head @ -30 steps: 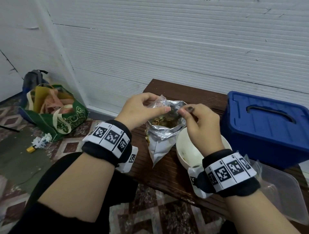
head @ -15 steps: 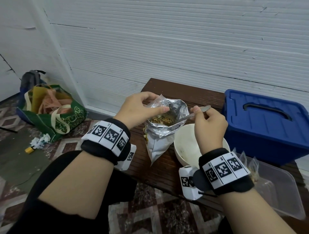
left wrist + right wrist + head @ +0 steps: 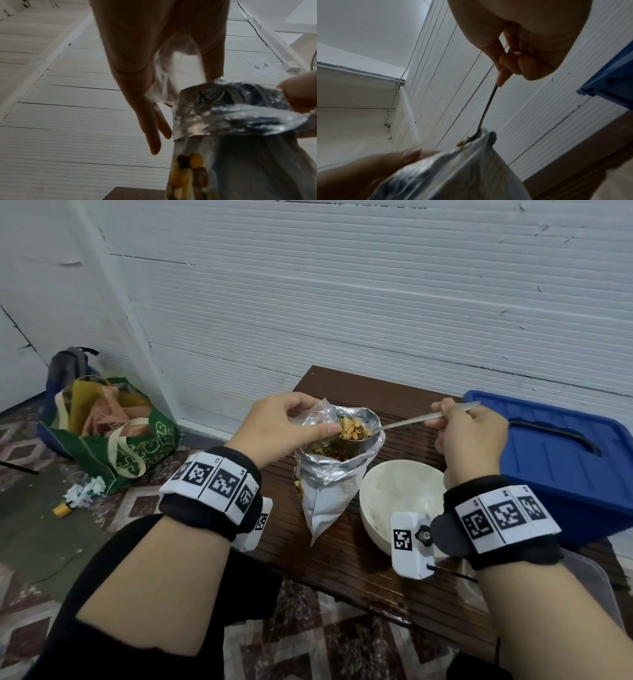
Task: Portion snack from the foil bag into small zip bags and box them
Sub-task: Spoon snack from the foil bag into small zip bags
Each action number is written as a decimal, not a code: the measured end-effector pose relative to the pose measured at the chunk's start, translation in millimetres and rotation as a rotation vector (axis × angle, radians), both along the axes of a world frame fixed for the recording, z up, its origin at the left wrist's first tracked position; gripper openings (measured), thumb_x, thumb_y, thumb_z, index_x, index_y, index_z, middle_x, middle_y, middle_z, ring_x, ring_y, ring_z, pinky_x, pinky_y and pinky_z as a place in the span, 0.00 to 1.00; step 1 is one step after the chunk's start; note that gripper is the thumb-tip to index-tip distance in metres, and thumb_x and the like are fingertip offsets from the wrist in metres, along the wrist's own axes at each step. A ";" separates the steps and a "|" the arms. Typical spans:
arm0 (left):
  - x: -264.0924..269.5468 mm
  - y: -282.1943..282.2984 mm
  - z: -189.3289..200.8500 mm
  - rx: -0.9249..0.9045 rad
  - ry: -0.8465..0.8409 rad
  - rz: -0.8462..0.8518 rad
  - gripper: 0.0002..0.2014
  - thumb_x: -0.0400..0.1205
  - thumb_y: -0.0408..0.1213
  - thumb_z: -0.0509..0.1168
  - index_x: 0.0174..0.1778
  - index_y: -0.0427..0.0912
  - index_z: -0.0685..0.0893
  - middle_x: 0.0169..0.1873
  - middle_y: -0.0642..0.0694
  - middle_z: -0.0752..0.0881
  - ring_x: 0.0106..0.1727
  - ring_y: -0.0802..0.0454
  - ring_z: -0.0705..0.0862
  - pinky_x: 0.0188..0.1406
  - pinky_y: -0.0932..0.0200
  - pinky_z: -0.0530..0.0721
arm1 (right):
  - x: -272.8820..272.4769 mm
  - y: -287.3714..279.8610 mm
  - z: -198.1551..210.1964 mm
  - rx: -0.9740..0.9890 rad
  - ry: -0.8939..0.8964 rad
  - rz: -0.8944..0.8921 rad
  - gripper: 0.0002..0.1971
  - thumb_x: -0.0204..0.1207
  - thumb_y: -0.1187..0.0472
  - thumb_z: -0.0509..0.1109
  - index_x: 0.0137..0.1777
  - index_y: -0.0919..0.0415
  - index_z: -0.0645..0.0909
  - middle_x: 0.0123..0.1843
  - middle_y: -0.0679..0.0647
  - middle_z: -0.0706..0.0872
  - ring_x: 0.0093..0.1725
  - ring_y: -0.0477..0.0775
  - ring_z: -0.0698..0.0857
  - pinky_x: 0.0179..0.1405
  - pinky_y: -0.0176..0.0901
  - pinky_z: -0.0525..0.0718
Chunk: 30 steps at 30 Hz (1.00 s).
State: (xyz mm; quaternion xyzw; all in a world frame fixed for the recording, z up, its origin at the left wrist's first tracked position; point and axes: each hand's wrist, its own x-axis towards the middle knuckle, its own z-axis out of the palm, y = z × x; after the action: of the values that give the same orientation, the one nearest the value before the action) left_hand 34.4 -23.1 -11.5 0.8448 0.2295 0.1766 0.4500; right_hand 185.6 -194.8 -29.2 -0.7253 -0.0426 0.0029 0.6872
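Note:
A silver foil bag (image 3: 334,484) stands open on the dark wooden table (image 3: 342,563), with mixed snack inside. My left hand (image 3: 298,422) pinches the bag's rim under its thumb and holds a small clear zip bag (image 3: 317,412) just behind it; the same zip bag (image 3: 178,71) and foil bag (image 3: 223,116) show in the left wrist view. My right hand (image 3: 469,433) grips the handle of a metal spoon (image 3: 407,422). The spoon's bowl, heaped with snack (image 3: 354,429), hovers over the foil bag's mouth. From the right wrist, the spoon (image 3: 488,106) reaches down to the foil bag (image 3: 462,170).
A white bowl (image 3: 400,491) sits right of the foil bag, under my right wrist. A blue lidded box (image 3: 561,460) fills the table's right end, with a clear plastic container (image 3: 596,587) in front of it. A green tote (image 3: 113,436) and a backpack (image 3: 68,364) lie on the floor at left.
My right hand dipped the spoon into the foil bag and has lifted it out loaded with snack, drawing back to the right. My left hand kept its hold.

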 end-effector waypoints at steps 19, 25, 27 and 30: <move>12.5 -7.2 -5.1 0.128 0.057 -0.074 0.23 0.67 0.51 0.80 0.58 0.53 0.86 0.48 0.61 0.86 0.51 0.65 0.83 0.51 0.69 0.80 | -13.4 17.9 32.5 -0.055 -0.200 0.346 0.12 0.80 0.57 0.68 0.36 0.51 0.87 0.31 0.51 0.89 0.29 0.43 0.77 0.40 0.43 0.75; 12.5 -5.2 -6.3 0.074 -0.004 -0.003 0.16 0.71 0.51 0.78 0.52 0.53 0.86 0.41 0.59 0.87 0.41 0.66 0.83 0.37 0.77 0.78 | -22.4 10.7 38.7 0.150 -0.359 0.516 0.05 0.79 0.60 0.70 0.47 0.56 0.88 0.34 0.53 0.86 0.28 0.46 0.75 0.28 0.36 0.73; 12.7 -4.4 -6.4 0.051 -0.023 0.011 0.14 0.71 0.52 0.76 0.49 0.53 0.86 0.38 0.56 0.87 0.38 0.62 0.82 0.37 0.69 0.80 | -21.9 7.5 41.2 0.172 -0.407 0.501 0.06 0.80 0.60 0.70 0.48 0.57 0.88 0.36 0.56 0.86 0.29 0.49 0.75 0.28 0.37 0.73; 11.9 -4.1 -5.0 0.052 -0.040 0.027 0.09 0.73 0.50 0.75 0.43 0.55 0.84 0.34 0.59 0.84 0.35 0.64 0.79 0.33 0.75 0.76 | -19.3 2.2 44.7 0.220 -0.433 0.420 0.06 0.81 0.60 0.68 0.47 0.55 0.88 0.34 0.54 0.84 0.29 0.50 0.73 0.27 0.36 0.71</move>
State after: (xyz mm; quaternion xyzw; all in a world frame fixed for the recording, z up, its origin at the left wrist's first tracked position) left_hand 46.3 -27.2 -16.5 0.8492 0.2273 0.2055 0.4300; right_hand 166.3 -192.7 15.5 -0.6058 -0.3365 -0.0144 0.7208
